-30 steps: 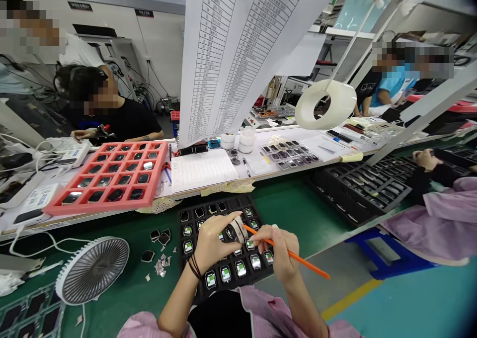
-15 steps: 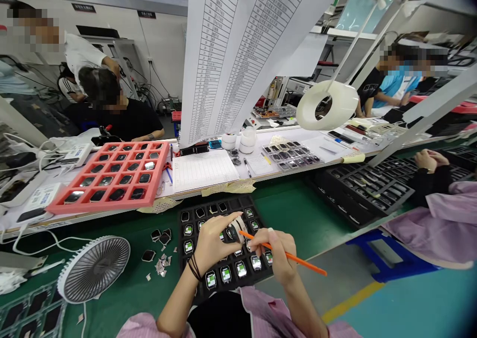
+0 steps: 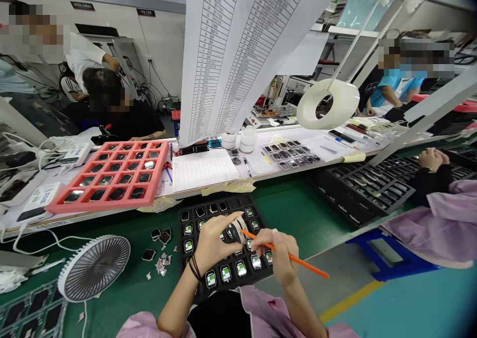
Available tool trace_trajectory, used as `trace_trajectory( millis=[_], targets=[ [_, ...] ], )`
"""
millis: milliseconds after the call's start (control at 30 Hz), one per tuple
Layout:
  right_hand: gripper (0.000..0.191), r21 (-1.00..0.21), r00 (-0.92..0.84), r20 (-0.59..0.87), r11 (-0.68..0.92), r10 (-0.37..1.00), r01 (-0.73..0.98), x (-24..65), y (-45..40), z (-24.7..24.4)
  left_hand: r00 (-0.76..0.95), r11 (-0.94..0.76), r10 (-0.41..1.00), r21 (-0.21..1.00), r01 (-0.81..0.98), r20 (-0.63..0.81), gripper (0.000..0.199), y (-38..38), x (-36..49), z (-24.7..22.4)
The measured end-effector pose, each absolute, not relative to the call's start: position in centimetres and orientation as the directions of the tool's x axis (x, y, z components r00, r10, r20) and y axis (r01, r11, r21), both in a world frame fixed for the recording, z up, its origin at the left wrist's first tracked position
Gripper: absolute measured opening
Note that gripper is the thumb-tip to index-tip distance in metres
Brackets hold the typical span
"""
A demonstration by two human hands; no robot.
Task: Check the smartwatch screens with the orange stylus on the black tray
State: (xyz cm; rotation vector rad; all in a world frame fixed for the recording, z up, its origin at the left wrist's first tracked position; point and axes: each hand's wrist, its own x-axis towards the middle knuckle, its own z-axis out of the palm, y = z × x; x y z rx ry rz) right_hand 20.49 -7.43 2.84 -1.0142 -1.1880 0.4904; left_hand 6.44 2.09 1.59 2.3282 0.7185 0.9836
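My left hand (image 3: 215,242) grips a small watch case (image 3: 235,230) between thumb and fingers, above a black foam tray (image 3: 192,288). In my right hand (image 3: 279,253) is a thin orange stick (image 3: 307,265), pinched like a pen, its tip at the right side of the watch case. The tray under both hands holds rows of square watch pieces, many with green and white faces. My hands hide part of the tray's middle.
To the left are a white fan (image 3: 95,269), loose watch pieces (image 3: 149,254) and small scraps (image 3: 162,263). A red tray (image 3: 156,194) rests on the shelf. A tape roll (image 3: 328,104) hangs ahead. A co-worker's hands (image 3: 432,159) are at the right.
The orange stick and my right hand have shifted very slightly. My left hand stays on the watch case. At the right, the co-worker's hands have moved a little to the right.
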Motion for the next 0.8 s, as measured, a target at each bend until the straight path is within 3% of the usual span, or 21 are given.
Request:
trace_trajectory(
  millis=[367, 500, 567, 667, 800],
  targets=[
    [0.05, -0.854, 0.286, 0.512, 0.442, 0.81, 0.276, 20.7, -7.6, 2.8, 0.608, -0.76, 0.617, 0.578, 0.296, 0.5, 0.056, 2.2, 6.5, 1.4],
    [0.051, -0.875, 0.342, 0.48, 0.469, 0.808, 0.121, 21.3, -7.1, 2.3, 0.626, -0.714, 0.652, 0.623, 0.318, 0.427, 0.057, 2.2, 6.6, 1.9],
    [0.043, -0.898, 0.428, 0.418, 0.436, 0.802, 0.06, 21.5, -6.5, 1.9, 0.627, -0.707, 0.656, 0.632, 0.315, 0.421, 0.056, 2.4, 6.7, 2.1],
    [0.022, -0.964, 0.45, 0.214, 0.262, 0.867, -0.046, 21.4, -5.3, 1.2, 0.62, -0.702, 0.67, 0.622, 0.348, 0.409, 0.051, 2.7, 6.8, 2.0],
    [0.042, -0.967, 0.317, 0.02, 0.099, 0.948, -0.236, 20.9, -4.1, 0.5, 0.603, -0.621, 0.72, 0.705, 0.342, 0.342, 0.047, 2.9, 7.0, 1.2]
  ],
)
